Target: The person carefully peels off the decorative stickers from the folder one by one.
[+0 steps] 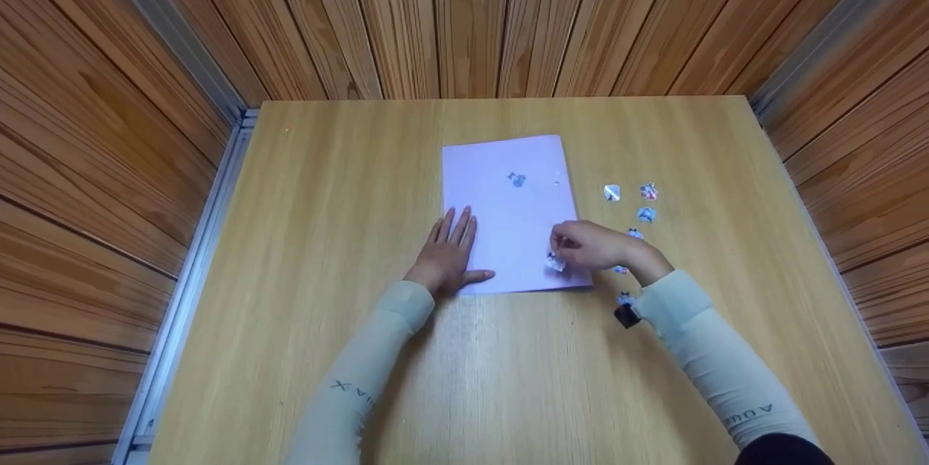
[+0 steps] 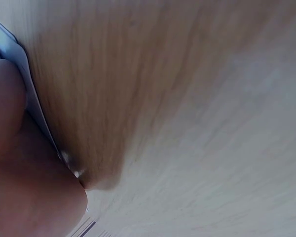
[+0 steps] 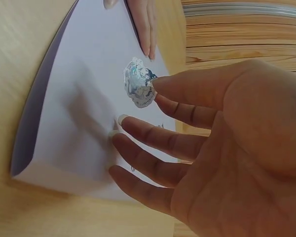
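Observation:
A pale lilac paper folder [image 1: 508,233] lies on the table, with a small blue sticker [image 1: 517,180] on its upper part. My left hand [image 1: 446,256] rests on the folder's lower left edge, fingers straight and spread. Over the lower right of the folder, my right hand [image 1: 591,244] pinches a small shiny sticker [image 3: 138,83] by its edge between thumb and index finger. The other fingers of that hand are loosely bent. In the left wrist view, part of the left hand [image 2: 29,187] shows beside the folder's edge [image 2: 34,98].
Several small stickers lie right of the folder, among them a whitish one [image 1: 612,193], a reddish one [image 1: 648,191] and a blue one [image 1: 647,215]. The right forearm partly covers the lower ones. Wood-plank walls [image 1: 472,22] enclose the wooden table [image 1: 334,196].

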Demonstrator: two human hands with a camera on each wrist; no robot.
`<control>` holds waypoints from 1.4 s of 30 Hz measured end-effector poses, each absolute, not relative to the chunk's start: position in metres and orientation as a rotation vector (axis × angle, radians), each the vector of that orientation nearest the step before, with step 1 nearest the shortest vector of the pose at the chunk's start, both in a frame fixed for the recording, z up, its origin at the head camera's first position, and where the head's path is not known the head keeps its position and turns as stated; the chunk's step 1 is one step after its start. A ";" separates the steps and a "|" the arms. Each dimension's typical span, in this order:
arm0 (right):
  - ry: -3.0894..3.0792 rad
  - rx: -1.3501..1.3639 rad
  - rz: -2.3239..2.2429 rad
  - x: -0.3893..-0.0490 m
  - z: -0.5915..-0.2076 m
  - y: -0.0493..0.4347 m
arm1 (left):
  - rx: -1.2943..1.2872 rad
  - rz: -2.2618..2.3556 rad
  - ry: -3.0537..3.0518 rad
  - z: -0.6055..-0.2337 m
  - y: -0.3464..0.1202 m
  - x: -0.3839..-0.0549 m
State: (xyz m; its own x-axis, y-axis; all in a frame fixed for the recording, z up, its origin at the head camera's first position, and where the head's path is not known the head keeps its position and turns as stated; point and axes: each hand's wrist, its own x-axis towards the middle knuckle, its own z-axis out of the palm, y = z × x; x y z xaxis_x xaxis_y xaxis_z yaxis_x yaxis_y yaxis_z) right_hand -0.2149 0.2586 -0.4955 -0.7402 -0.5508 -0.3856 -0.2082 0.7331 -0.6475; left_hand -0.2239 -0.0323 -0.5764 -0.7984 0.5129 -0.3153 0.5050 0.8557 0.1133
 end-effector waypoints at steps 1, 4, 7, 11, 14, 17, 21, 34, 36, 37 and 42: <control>2.358 -0.575 -0.794 -0.213 -0.495 0.261 | 0.756 0.031 2.686 -0.578 -0.032 -0.224; 2.358 -0.603 -0.814 -0.208 -0.495 0.266 | 0.747 0.034 2.678 -0.578 -0.031 -0.224; 2.364 -0.631 -0.832 -0.202 -0.495 0.271 | 0.741 0.046 2.677 -0.577 -0.030 -0.224; 2.371 -0.640 -0.844 -0.194 -0.494 0.275 | 0.728 0.051 2.667 -0.581 -0.030 -0.226; 2.383 -0.644 -0.840 -0.188 -0.494 0.278 | 0.722 0.043 2.661 -0.585 -0.030 -0.228; 2.391 -0.656 -0.838 -0.183 -0.494 0.279 | 0.723 0.058 2.662 -0.584 -0.030 -0.228; 2.390 -0.653 -0.834 -0.172 -0.496 0.280 | 0.721 0.099 2.666 -0.582 -0.030 -0.226; 2.426 -0.683 -0.768 -0.136 -0.522 0.273 | 0.724 0.108 2.658 -0.585 -0.032 -0.228; 2.461 -0.681 -0.739 -0.132 -0.526 0.270 | 0.720 0.096 2.655 -0.588 -0.031 -0.229; 2.486 -0.684 -0.720 -0.129 -0.528 0.269 | 0.718 0.090 2.654 -0.589 -0.031 -0.230; 2.632 -0.687 -0.612 -0.121 -0.537 0.263 | 0.728 0.075 2.669 -0.589 -0.031 -0.229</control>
